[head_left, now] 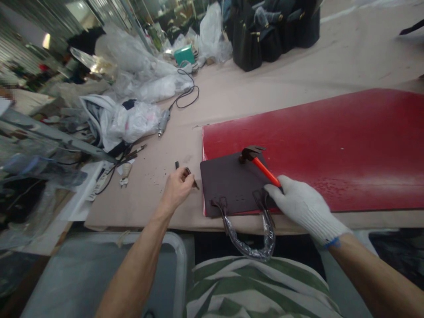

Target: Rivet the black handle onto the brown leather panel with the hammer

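My right hand (304, 207), in a white knit glove, grips the orange-red handle of a small hammer (266, 171). The hammer's dark metal head rests on a dark brown leather bag panel (232, 185), which lies flat on a red board (314, 150). Two handles wrapped in clear plastic (250, 240) hang from the panel over the table's front edge. My bare left hand (177, 187) pinches a small dark piece (192, 177) beside the panel. Another dark bit (176, 164) lies on the table just beyond my fingers.
Beige paper covers the table (142, 198). Toward the back lie a corded rotary tool (164, 123), white plastic bags (139, 121), a green box (184, 54) and black handbags (258, 35). A grey-rimmed bin (99, 282) stands below the front edge.
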Available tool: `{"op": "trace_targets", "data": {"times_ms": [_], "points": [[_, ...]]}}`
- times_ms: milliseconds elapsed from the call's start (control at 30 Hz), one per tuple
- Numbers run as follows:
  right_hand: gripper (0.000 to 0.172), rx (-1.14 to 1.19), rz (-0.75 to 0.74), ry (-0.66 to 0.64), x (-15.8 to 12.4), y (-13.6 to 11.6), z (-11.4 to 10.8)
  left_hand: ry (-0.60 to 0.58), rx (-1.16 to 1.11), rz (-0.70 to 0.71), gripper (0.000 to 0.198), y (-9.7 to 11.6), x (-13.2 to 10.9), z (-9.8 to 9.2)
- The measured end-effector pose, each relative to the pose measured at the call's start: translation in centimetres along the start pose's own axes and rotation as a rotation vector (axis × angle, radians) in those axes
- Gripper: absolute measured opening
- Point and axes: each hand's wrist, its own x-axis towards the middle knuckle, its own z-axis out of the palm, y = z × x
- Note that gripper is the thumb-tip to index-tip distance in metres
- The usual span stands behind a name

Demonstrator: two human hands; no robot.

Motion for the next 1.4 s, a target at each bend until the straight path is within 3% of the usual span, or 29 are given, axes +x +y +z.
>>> {"op": "trace_targets", "data": {"times_ms": [100,233,367,767,1133,1233,1400], "points": [[0.040,0.000,-0.002,0.002,0.1,0.0,0.1,-0.049,-0.529,0.010,0.023,1.5,-2.0,2.3],[0.040,0.001,-0.002,0.009,0.0,0.0,0.2,-0.143,-0.721,0.064,0.024,3.0,-4.0,6.6],[0.040,0.002,0.000,0.010,-0.1,0.0,0.3,-0.163,-0.646,0.128,0.016,3.1,-4.7,8.5],[0.040,0.014,0.017,0.011,-0.1,0.0,0.3,-0.105,-0.583,0.220,0.005,2.7,-5.1,9.3],[0.033,0.156,-0.063,0.052,0.2,0.9,0.7,0.000,-0.277,0.598,0.010,2.5,-5.2,10.0],[0.035,0.385,-0.157,0.102,-0.4,1.0,-0.4,0.005,-0.212,0.658,0.011,2.5,-5.0,10.2],[0.039,0.726,-0.171,0.220,-4.6,0.3,-5.5,0.006,-0.163,0.705,0.012,2.0,-4.7,10.4]]}}
